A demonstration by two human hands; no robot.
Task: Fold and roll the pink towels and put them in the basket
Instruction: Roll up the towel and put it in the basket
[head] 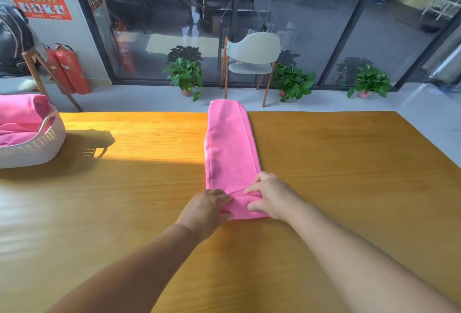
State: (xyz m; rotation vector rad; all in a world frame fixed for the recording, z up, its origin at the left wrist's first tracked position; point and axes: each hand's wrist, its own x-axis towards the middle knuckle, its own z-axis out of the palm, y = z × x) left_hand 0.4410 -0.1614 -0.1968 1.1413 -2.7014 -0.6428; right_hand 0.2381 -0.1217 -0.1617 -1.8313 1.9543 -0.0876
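Pink towel [230,148] lies folded lengthwise on the counter [349,163]; our hands, left [207,209] and right [270,196], grip its near end, rolling barely begun, basket [37,148] partly filled.

Both arms reach forward. The left hand [209,206] and right hand [270,196] sit close together, fingers curled, each pinching the towel [230,153].

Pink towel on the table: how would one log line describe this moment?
step: starting roll | towel: folded strip | left hand, right hand: gripping near end | basket: holds towels
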